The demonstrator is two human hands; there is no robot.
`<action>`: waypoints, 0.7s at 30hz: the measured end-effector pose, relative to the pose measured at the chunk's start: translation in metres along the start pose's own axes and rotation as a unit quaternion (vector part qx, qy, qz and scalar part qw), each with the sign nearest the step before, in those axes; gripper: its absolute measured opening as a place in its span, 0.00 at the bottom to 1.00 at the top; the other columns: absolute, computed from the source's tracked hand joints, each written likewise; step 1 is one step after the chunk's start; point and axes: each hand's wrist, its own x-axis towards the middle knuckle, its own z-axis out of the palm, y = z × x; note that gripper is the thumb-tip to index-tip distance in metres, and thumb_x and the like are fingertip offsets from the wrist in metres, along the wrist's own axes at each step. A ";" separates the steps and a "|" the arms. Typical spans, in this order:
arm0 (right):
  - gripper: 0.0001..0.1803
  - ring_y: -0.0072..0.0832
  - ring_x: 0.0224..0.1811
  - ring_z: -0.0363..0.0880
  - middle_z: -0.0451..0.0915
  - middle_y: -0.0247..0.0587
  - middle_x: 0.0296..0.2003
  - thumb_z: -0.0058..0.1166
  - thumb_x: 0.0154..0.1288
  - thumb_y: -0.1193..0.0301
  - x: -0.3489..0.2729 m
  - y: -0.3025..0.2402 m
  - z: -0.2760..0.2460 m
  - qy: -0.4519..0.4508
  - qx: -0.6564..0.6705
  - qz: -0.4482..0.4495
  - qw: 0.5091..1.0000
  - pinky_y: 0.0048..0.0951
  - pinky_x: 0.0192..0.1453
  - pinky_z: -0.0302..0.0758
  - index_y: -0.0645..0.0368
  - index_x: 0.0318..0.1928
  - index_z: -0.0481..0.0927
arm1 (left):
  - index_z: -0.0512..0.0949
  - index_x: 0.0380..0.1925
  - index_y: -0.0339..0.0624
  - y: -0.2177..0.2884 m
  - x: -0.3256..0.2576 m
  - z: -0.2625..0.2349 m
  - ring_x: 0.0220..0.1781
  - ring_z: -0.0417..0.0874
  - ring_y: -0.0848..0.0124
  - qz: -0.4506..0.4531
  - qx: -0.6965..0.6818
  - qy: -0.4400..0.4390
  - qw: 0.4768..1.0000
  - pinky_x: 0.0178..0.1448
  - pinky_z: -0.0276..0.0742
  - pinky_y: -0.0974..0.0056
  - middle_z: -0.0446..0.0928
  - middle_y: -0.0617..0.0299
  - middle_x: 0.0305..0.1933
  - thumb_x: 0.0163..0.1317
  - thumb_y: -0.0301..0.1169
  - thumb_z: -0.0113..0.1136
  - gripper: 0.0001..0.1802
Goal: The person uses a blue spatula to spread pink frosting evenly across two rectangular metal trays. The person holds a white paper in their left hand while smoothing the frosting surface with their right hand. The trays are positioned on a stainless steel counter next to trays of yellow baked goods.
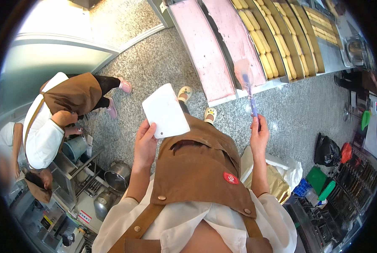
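A flat white rounded-corner plastic scraper (165, 111) sits pinched at its lower edge in the left hand (145, 143), its long axis running up and slightly left. The right hand (259, 134) is closed around a blue-handled translucent silicone spatula (246, 82), blade pointing up. Beyond lie two pink-topped sheet trays (203, 50) and trays of pale yellow finger-shaped rolls (281, 38).
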 end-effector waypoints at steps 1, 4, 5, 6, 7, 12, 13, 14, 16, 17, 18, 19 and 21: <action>0.14 0.20 0.28 0.66 0.72 0.37 0.27 0.45 0.72 0.67 0.006 -0.002 0.004 -0.007 0.008 -0.029 1.000 0.24 0.32 0.66 0.62 0.50 0.76 | 0.71 0.53 0.35 0.000 -0.001 0.002 0.51 0.76 0.74 0.003 0.001 0.002 1.000 0.56 0.69 0.66 0.77 0.60 0.49 0.69 0.31 0.49 0.16; 0.16 0.29 0.36 0.71 0.74 0.44 0.36 0.44 0.72 0.70 0.032 -0.022 0.014 -0.053 0.004 -0.112 0.992 0.29 0.40 0.69 0.65 0.55 0.74 | 0.72 0.52 0.35 0.000 -0.001 0.005 0.50 0.76 0.75 0.002 -0.010 0.014 1.000 0.55 0.69 0.67 0.77 0.60 0.49 0.69 0.31 0.48 0.15; 0.16 0.29 0.36 0.71 0.74 0.44 0.36 0.44 0.72 0.70 0.040 -0.039 0.017 -0.059 -0.007 -0.124 0.990 0.29 0.40 0.69 0.65 0.55 0.74 | 0.72 0.52 0.35 -0.001 0.001 0.001 0.51 0.76 0.75 0.003 -0.011 0.011 1.000 0.55 0.69 0.67 0.77 0.60 0.49 0.69 0.31 0.48 0.15; 0.16 0.30 0.35 0.71 0.73 0.44 0.36 0.44 0.72 0.70 0.047 -0.056 0.020 -0.065 -0.018 -0.135 0.989 0.30 0.41 0.69 0.65 0.54 0.74 | 0.72 0.52 0.35 -0.004 0.003 -0.004 0.51 0.76 0.75 0.002 -0.011 0.010 1.000 0.55 0.69 0.67 0.77 0.60 0.49 0.69 0.31 0.48 0.15; 0.16 0.31 0.35 0.71 0.73 0.44 0.35 0.44 0.72 0.70 0.054 -0.068 0.026 -0.071 -0.030 -0.146 0.986 0.30 0.41 0.69 0.66 0.54 0.74 | 0.72 0.52 0.35 -0.004 0.003 -0.007 0.51 0.76 0.76 0.002 -0.011 0.008 1.000 0.55 0.69 0.67 0.77 0.61 0.49 0.69 0.30 0.48 0.15; 0.15 0.44 0.36 0.74 0.73 0.51 0.37 0.48 0.68 0.68 0.101 -0.098 0.068 -0.032 -0.036 -0.197 0.979 0.38 0.41 0.71 0.66 0.49 0.75 | 0.72 0.52 0.34 0.002 0.002 -0.009 0.51 0.77 0.74 0.009 -0.036 0.019 0.999 0.56 0.71 0.66 0.77 0.60 0.50 0.69 0.30 0.48 0.15; 0.15 0.46 0.37 0.74 0.73 0.52 0.38 0.48 0.68 0.68 0.110 -0.104 0.076 -0.029 -0.047 -0.200 0.978 0.39 0.41 0.71 0.66 0.49 0.75 | 0.72 0.52 0.34 0.001 0.003 -0.011 0.51 0.78 0.73 0.008 -0.039 0.024 0.999 0.56 0.71 0.66 0.77 0.60 0.50 0.69 0.30 0.48 0.15; 0.15 0.47 0.38 0.75 0.73 0.52 0.38 0.48 0.68 0.68 0.118 -0.110 0.085 -0.026 -0.057 -0.203 0.977 0.40 0.42 0.71 0.66 0.49 0.74 | 0.72 0.53 0.34 0.001 0.004 -0.014 0.51 0.78 0.73 0.007 -0.042 0.029 0.999 0.56 0.72 0.66 0.77 0.59 0.50 0.69 0.30 0.48 0.15; 0.15 0.53 0.40 0.75 0.73 0.56 0.40 0.47 0.68 0.67 0.133 -0.124 0.101 -0.025 -0.080 -0.202 0.976 0.44 0.44 0.72 0.66 0.48 0.74 | 0.71 0.53 0.34 0.001 0.004 -0.019 0.51 0.78 0.73 0.010 -0.053 0.036 0.998 0.56 0.71 0.65 0.77 0.59 0.50 0.69 0.29 0.48 0.15; 0.15 0.53 0.41 0.75 0.73 0.56 0.41 0.47 0.68 0.67 0.141 -0.128 0.108 -0.020 -0.085 -0.210 0.974 0.45 0.44 0.72 0.66 0.49 0.74 | 0.71 0.53 0.34 0.001 0.005 -0.021 0.51 0.78 0.73 0.011 -0.057 0.038 0.998 0.56 0.71 0.65 0.77 0.59 0.51 0.69 0.29 0.48 0.15; 0.16 0.53 0.41 0.75 0.73 0.57 0.41 0.47 0.68 0.67 0.149 -0.130 0.116 -0.016 -0.090 -0.217 0.972 0.45 0.45 0.72 0.66 0.49 0.73 | 0.71 0.53 0.34 0.002 0.005 -0.024 0.51 0.78 0.73 0.013 -0.058 0.040 0.997 0.56 0.71 0.65 0.77 0.59 0.51 0.69 0.30 0.49 0.15; 0.16 0.54 0.42 0.75 0.73 0.57 0.41 0.47 0.68 0.67 0.155 -0.132 0.123 -0.012 -0.095 -0.224 0.970 0.46 0.45 0.72 0.66 0.49 0.73 | 0.71 0.53 0.34 0.003 0.005 -0.026 0.51 0.78 0.72 0.015 -0.059 0.042 0.997 0.56 0.71 0.65 0.77 0.59 0.51 0.69 0.30 0.49 0.16; 0.16 0.55 0.42 0.75 0.73 0.59 0.42 0.47 0.68 0.67 0.167 -0.137 0.134 -0.020 -0.098 -0.217 0.971 0.47 0.46 0.73 0.66 0.49 0.73 | 0.71 0.53 0.34 0.006 0.006 -0.027 0.51 0.78 0.72 0.017 -0.063 0.052 0.997 0.56 0.71 0.65 0.77 0.59 0.51 0.69 0.30 0.49 0.16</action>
